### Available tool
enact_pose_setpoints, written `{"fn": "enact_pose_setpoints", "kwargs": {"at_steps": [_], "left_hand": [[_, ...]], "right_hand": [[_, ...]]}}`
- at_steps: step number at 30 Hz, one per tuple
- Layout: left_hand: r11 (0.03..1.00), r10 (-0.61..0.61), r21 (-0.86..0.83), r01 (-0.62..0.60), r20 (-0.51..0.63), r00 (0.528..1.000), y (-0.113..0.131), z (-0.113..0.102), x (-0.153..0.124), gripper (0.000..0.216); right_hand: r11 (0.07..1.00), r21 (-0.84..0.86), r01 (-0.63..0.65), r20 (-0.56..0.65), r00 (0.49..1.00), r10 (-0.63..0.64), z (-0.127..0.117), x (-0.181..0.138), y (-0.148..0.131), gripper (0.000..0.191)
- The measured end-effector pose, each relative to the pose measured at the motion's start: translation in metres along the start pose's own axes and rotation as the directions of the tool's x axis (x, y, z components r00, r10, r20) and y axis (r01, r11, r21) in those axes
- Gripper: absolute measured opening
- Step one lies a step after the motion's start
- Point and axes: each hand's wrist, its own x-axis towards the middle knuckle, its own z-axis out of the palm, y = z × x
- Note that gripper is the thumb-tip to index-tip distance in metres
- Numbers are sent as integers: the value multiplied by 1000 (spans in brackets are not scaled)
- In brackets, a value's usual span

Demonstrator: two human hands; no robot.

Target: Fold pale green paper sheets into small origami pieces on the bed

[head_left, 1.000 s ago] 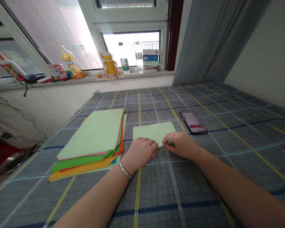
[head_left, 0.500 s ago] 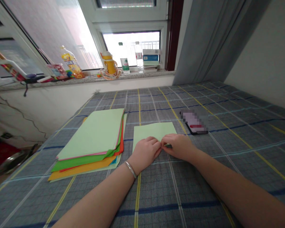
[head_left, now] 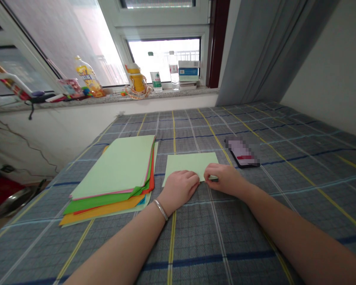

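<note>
A pale green sheet of paper (head_left: 186, 162) lies flat on the checked cloth. Its near edge passes under both of my hands. My left hand (head_left: 182, 188), with a silver bangle at the wrist, presses on the near left part of the sheet, fingers together and curled over the edge. Just to its right, my right hand (head_left: 222, 177) pinches the near edge between thumb and fingers, leaving a small gap inside the curl. The fingertips of the two hands are close but apart. Part of the near edge is hidden beneath them.
A stack of coloured paper (head_left: 115, 166), pale green on top, sits to the left. A phone (head_left: 243, 152) with a blurred screen lies to the right on the checked cloth (head_left: 195, 245). Bottles, a yellow cup (head_left: 138, 81) and boxes (head_left: 188, 73) line the windowsill.
My right hand has shifted slightly right along the near edge, widening the gap to my left hand. My left hand has moved slightly left. The sheet's near edge shows more clearly.
</note>
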Motion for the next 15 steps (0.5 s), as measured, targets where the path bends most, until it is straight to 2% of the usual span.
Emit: {"fn": "enact_pose_setpoints", "kwargs": {"at_steps": [10, 15], "left_hand": [[986, -133, -103, 132, -2, 991, -11, -1, -3, 20], [975, -173, -138, 173, 9, 985, -11, 0, -2, 17]], "right_hand": [[995, 92, -35, -61, 997, 40, -15, -7, 37, 8], [990, 116, -83, -66, 994, 91, -18, -10, 42, 9]]}}
